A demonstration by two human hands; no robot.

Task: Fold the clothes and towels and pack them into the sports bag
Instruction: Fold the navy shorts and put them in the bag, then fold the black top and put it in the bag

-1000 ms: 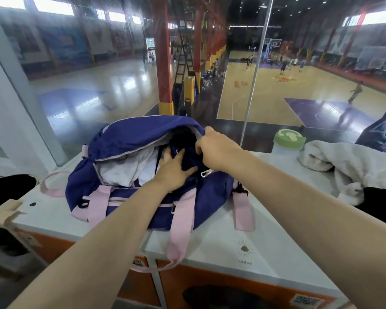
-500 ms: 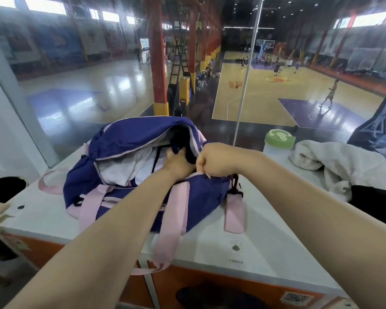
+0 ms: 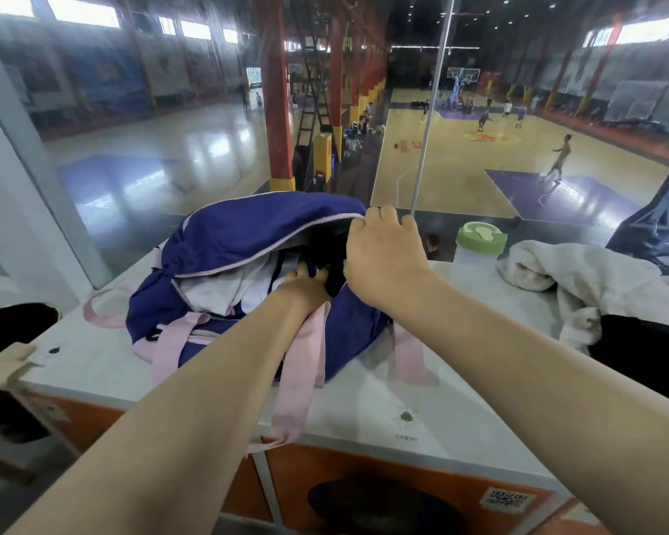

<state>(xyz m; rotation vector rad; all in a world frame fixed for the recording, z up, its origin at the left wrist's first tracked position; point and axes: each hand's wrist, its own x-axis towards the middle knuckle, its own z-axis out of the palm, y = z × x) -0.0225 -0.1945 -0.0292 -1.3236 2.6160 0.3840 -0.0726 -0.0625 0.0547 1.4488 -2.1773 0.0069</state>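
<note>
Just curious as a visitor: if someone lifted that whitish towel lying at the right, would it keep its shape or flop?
The towel would probably flop: it already lies crumpled in soft folds. It looks thick and fluffy, so likely bulky yet fairly light. It seems unlikely to slide or roll.

The sports bag [image 3: 248, 241] sits on the counter [image 3: 364, 403], towel [image 3: 580, 279] to its right.

Daylight came from high windows [image 3: 82, 11] and glared off the glossy court floor [image 3: 194, 148]. The scene was evenly bright, shadows soft; wide-angle distortion bent the edges, and the background was slightly blurred.
</note>
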